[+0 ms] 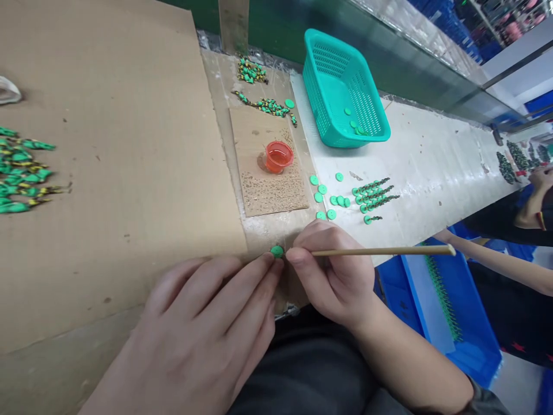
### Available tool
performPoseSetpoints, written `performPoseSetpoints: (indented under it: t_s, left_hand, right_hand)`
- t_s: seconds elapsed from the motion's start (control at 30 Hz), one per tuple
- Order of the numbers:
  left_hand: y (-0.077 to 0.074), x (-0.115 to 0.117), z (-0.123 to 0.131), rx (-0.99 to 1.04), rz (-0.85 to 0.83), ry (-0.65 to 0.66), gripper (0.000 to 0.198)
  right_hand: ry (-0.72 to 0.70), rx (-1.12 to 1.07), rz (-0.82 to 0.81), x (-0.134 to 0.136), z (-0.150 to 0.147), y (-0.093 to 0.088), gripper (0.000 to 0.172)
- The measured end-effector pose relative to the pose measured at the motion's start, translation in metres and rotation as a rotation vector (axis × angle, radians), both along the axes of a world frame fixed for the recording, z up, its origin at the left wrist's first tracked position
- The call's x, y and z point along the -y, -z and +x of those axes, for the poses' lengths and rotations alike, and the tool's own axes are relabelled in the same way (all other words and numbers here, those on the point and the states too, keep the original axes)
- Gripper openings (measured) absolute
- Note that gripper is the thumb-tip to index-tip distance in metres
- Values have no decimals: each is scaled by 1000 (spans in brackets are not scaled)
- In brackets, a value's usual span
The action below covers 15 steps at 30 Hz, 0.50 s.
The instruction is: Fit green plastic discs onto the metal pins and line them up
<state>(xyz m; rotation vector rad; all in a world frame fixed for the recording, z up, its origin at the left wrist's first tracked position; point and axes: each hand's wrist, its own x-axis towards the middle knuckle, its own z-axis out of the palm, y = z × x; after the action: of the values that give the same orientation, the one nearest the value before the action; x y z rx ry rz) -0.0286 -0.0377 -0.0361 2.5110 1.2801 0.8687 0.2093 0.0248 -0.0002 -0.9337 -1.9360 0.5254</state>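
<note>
My left hand (pixel 203 328) lies low on the cardboard edge, fingertips pinching a small green disc (pixel 277 251). My right hand (pixel 334 271) grips a thin wooden stick (pixel 384 251) that runs out to the right, its near end at the disc. More loose green discs (pixel 330 200) lie on the white bench just beyond my hands, beside a few finished green pieces with dark stems (pixel 375 193). A small red cup (pixel 279 155) sits on a cardboard pad further back.
A teal plastic basket (pixel 345 86) with a few discs stands at the back. Green-and-yellow pieces (pixel 21 173) lie at the far left, more (pixel 263 104) behind the cup. A blue bin (pixel 449 305) is below right. Another person's arms (pixel 531 202) are at the right edge.
</note>
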Motion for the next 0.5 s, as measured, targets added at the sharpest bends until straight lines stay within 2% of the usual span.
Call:
performPoseSetpoints:
  t_s: [0.3,0.5]
  left_hand:
    - [7,10,-5,-18,-42,-2,49]
    - [7,10,-5,-47,-42,-1,50]
  right_hand:
    - [-7,19,-13,-1,0,0,23]
    - [-14,43,0,-2,-1,0,25]
